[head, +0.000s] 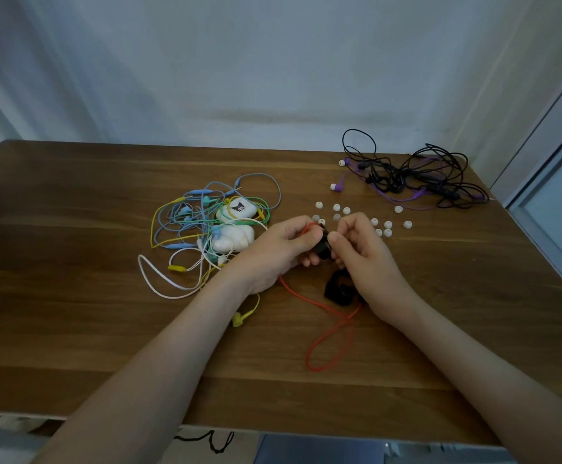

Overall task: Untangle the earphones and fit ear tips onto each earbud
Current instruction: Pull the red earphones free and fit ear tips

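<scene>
Earbud (324, 247) pinched by left hand (278, 254) and right hand (365, 254)

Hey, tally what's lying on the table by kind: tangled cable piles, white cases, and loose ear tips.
Tangled cable piles: 2
White cases: 2
Loose ear tips: 12 in view
Total: 16

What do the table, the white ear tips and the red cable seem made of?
Table: wood or wood-look laminate, matte; brown grain and plank lines. Ear tips: probably soft silicone; white, slightly translucent. Red cable: likely rubbery plastic coating; smooth, bends in a loose loop.
</scene>
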`<state>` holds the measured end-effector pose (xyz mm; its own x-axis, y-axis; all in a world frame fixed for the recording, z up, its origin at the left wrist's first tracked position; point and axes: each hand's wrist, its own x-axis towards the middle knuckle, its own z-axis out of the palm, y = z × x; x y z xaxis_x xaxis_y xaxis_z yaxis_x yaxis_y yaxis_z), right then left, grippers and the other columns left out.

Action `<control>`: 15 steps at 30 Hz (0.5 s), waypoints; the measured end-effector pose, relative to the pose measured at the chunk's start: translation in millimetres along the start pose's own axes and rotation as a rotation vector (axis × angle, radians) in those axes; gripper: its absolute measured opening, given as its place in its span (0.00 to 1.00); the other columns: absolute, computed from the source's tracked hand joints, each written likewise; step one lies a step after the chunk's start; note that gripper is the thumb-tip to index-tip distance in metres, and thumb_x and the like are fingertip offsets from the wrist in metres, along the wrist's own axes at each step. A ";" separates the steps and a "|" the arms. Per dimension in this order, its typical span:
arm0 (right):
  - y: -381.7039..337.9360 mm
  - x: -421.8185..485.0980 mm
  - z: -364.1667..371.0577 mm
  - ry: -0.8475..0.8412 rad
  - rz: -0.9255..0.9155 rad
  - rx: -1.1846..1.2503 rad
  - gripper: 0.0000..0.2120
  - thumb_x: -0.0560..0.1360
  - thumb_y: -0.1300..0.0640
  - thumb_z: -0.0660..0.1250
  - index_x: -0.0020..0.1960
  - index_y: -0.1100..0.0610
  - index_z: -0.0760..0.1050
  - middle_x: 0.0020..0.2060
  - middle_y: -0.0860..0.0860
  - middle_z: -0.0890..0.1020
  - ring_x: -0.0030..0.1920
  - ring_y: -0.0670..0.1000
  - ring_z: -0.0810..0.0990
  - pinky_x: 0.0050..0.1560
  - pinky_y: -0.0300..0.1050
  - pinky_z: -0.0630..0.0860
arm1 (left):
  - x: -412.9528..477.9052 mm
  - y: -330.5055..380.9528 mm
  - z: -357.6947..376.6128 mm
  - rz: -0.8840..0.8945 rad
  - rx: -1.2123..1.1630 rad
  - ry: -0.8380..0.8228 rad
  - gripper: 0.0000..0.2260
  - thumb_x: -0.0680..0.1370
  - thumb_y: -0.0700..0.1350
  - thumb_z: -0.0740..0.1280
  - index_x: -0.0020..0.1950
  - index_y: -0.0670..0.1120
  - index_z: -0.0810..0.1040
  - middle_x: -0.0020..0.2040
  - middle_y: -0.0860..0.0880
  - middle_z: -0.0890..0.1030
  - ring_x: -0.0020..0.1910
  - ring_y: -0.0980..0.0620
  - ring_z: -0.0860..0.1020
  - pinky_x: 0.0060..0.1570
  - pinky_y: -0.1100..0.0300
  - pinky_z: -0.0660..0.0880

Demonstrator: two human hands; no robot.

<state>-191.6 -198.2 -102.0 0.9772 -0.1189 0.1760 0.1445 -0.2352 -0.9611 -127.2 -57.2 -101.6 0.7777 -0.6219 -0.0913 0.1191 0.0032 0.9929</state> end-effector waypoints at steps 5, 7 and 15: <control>-2.2 1.4 -2.4 -0.045 0.029 0.106 0.07 0.79 0.66 0.59 0.48 0.56 0.71 0.35 0.49 0.76 0.35 0.40 0.75 0.38 0.32 0.72 | 0.7 -1.6 -1.2 0.002 -0.049 0.000 0.07 0.81 0.39 0.59 0.50 0.44 0.77 0.39 0.47 0.77 0.33 0.57 0.74 0.34 0.68 0.71; -2.3 1.9 -5.0 -0.067 0.056 0.152 0.07 0.79 0.66 0.59 0.48 0.56 0.72 0.34 0.49 0.77 0.35 0.41 0.75 0.37 0.32 0.73 | 1.1 -1.7 -1.8 0.002 -0.072 0.006 0.08 0.82 0.39 0.59 0.51 0.43 0.78 0.38 0.48 0.77 0.32 0.57 0.74 0.33 0.68 0.71; -1.7 3.1 -5.9 -0.074 0.113 0.146 0.07 0.80 0.63 0.59 0.49 0.56 0.74 0.33 0.47 0.78 0.34 0.42 0.76 0.36 0.32 0.72 | 0.7 -3.6 -2.4 0.008 -0.023 0.007 0.09 0.82 0.38 0.58 0.55 0.40 0.78 0.37 0.46 0.76 0.30 0.59 0.74 0.33 0.68 0.70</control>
<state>-189.7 -203.9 -98.5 0.9965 -0.0638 0.0542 0.0490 -0.0811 -0.9955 -125.6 -55.8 -105.4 0.7830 -0.6163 -0.0842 0.1272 0.0261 0.9915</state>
